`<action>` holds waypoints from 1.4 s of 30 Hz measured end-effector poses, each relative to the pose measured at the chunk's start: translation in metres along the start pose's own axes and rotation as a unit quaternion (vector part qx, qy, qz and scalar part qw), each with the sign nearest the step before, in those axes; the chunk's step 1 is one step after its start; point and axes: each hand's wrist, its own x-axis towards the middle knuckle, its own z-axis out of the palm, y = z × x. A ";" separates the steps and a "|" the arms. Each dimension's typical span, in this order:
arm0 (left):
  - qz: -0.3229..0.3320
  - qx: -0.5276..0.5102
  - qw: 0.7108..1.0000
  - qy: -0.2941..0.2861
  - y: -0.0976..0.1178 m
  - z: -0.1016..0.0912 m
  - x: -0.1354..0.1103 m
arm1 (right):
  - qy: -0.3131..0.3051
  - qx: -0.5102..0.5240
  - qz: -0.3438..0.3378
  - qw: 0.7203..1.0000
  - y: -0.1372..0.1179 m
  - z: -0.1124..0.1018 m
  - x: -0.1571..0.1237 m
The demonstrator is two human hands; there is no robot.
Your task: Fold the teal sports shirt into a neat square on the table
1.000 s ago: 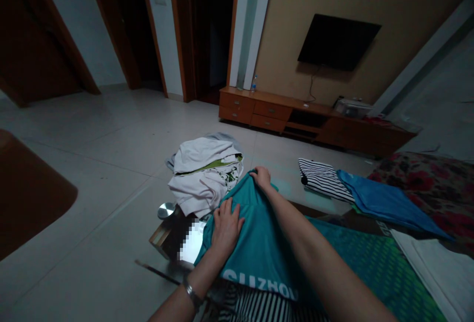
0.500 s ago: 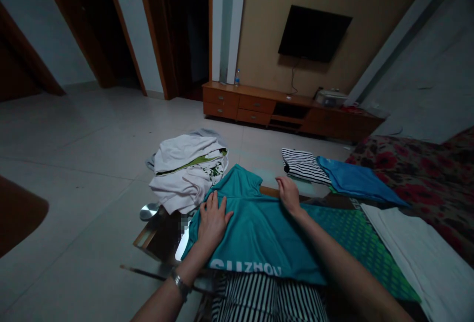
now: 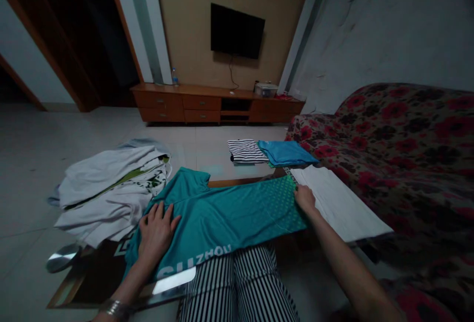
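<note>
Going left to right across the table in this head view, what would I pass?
Heap of white and grey clothes → left hand → spread teal T-shirt with white lettering → right hand → flat white cloth → floral red-and-dark sofa.

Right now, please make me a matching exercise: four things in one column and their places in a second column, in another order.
Things:
1. left hand
2. right hand
3. blue folded shirt
4. pile of white clothes

Places:
A. beside the striped folded garment
B. flat on the teal shirt near its collar
C. left of the teal shirt
D. at the teal shirt's hem end

Pairs: 1-B, 2-D, 3-A, 4-C
</note>
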 end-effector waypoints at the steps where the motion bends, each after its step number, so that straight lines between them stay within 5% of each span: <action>1: 0.002 0.007 1.000 -0.001 0.000 -0.001 -0.001 | 0.000 -0.006 -0.003 1.000 0.001 0.002 -0.004; 7: -0.001 0.021 1.000 -0.016 -0.004 -0.006 -0.010 | 0.053 -0.043 -0.072 0.995 -0.009 0.010 -0.036; 12: -0.008 0.020 0.999 -0.024 -0.003 -0.013 -0.014 | 0.086 -0.039 0.036 0.995 -0.002 0.007 -0.038; 20: -0.008 0.021 0.999 -0.025 -0.003 -0.013 -0.014 | -0.101 0.034 0.051 0.993 0.028 0.003 -0.016; 27: -0.002 0.014 1.000 -0.023 -0.005 -0.009 -0.015 | -0.048 0.092 -0.017 0.994 0.039 -0.001 -0.006; 34: 0.003 -0.017 1.000 -0.025 0.009 -0.013 -0.024 | -0.054 0.042 -0.020 0.997 0.067 -0.037 0.004; 42: 0.024 0.001 0.999 -0.032 0.025 -0.010 -0.039 | -0.143 -0.070 -0.026 0.987 0.089 -0.053 -0.006</action>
